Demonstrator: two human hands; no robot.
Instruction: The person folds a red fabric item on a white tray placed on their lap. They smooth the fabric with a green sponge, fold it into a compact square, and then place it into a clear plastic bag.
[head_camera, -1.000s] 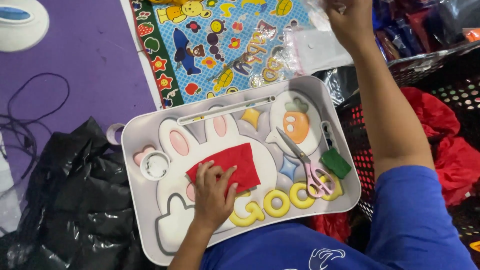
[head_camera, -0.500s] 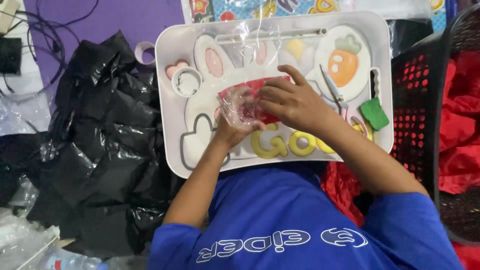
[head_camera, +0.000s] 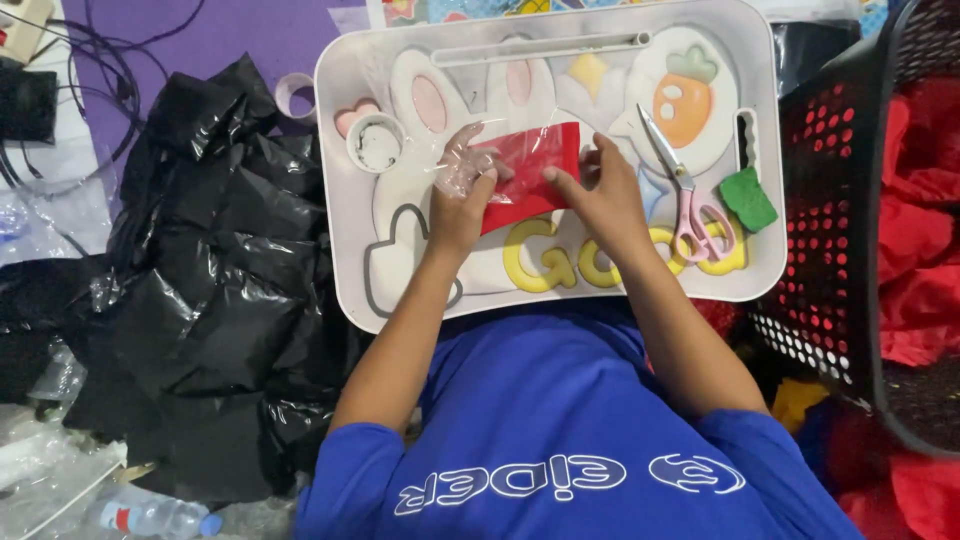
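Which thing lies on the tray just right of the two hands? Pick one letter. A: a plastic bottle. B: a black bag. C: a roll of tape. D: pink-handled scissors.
D: the pink-handled scissors lie on the white tray just to the right of the right hand, which with the left hand holds the red piece in its clear bag.
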